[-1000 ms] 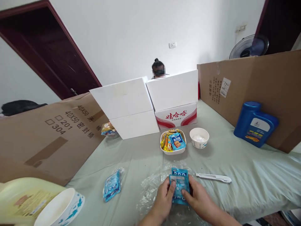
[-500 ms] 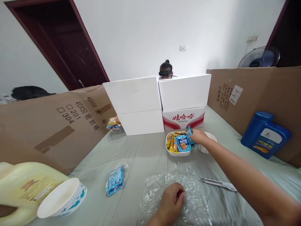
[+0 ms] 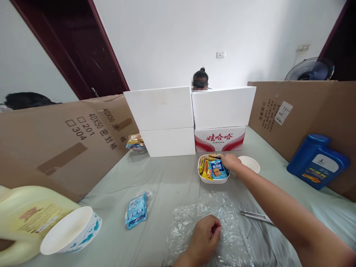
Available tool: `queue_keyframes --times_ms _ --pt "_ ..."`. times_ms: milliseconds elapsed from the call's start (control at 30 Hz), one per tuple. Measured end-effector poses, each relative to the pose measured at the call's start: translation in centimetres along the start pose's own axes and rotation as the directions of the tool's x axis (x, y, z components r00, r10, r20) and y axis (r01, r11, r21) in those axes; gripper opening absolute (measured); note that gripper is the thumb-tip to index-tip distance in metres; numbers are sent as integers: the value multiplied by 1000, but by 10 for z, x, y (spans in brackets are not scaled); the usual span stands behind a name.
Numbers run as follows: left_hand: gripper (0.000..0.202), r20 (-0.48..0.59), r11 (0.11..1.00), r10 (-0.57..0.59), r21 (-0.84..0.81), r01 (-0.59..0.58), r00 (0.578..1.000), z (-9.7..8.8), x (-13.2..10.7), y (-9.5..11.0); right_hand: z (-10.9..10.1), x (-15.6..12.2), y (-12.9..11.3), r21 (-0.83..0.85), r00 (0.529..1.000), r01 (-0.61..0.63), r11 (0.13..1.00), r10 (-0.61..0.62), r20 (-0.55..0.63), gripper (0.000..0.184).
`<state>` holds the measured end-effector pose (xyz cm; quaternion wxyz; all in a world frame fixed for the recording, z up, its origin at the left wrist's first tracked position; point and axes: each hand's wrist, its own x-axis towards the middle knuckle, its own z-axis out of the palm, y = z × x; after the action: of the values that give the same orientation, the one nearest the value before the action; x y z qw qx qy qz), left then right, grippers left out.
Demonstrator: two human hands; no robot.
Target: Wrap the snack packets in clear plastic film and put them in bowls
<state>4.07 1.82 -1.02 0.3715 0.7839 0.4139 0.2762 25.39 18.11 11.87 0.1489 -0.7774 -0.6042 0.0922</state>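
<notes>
My right hand (image 3: pixel 230 161) reaches far forward to the right rim of a white dish (image 3: pixel 205 180) filled with snack packets (image 3: pixel 217 170). Its fingers curl over a blue snack packet whose edge shows under the hand. My left hand (image 3: pixel 207 235) lies near me as a loose fist on crumpled clear plastic wrap (image 3: pixel 189 226); nothing shows inside it. Another blue packet (image 3: pixel 136 209) lies on the cloth to the left of the wrap.
A white utility knife (image 3: pixel 257 217) lies right of the wrap, a paper bowl (image 3: pixel 251 164) beside the dish. A blue jug (image 3: pixel 318 161) stands right; a yellow jug (image 3: pixel 25 222) and white bowl (image 3: pixel 69 230) near left. White boxes (image 3: pixel 167 122) and cardboard walls (image 3: pixel 63 144) fence the table; a person sits behind.
Both hands held blue packets over the wrap a second ago. My right hand then carried them to the dish and now sits lower on it; my left hand stayed fisted on the wrap.
</notes>
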Motion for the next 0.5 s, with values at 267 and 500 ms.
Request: queue_keyframes --times_ms 267,500 --pt "12 -126 994 60 -80 -70 990 -1 -1 -1 59 -150 14 59 840 537 841 -528 -127 28" --pt "26 -239 997 -69 -34 62 968 -17 -16 -5 127 -218 50 -63 723 689 722 -691 -12 53"
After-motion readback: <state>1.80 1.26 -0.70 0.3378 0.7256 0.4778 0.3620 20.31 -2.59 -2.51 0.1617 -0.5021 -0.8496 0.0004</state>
